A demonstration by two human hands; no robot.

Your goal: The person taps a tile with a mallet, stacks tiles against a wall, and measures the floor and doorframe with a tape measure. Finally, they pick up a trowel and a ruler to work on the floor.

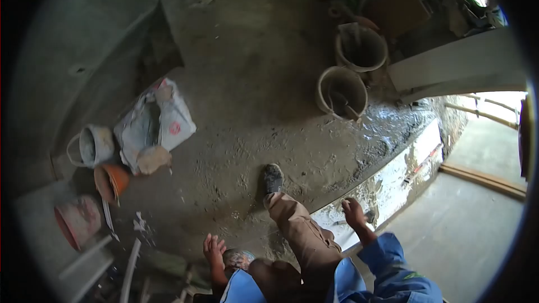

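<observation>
My left hand (214, 247) is raised at the lower middle, palm partly up and fingers apart, with nothing in it. Beside it shows a rounded thing with a colourful pattern (238, 258). On the other side, my right hand (354, 214) hangs with curled fingers over a long white board (393, 174) smeared with grey mud or mortar. A small dark piece (370, 216) shows right beside this hand; I cannot tell whether the fingers hold anything. One leg in brown trousers (300, 224) stretches forward, its dark shoe (273, 178) on the floor.
Two mortar-stained buckets (342, 92) (362, 50) stand ahead on the right, near wet grey mortar (387, 126). To the left lie a torn white sack (177, 118), a white bucket (96, 146), an orange bucket (111, 182) and a pinkish bucket (78, 221). Wooden strips (483, 179) cross the right side.
</observation>
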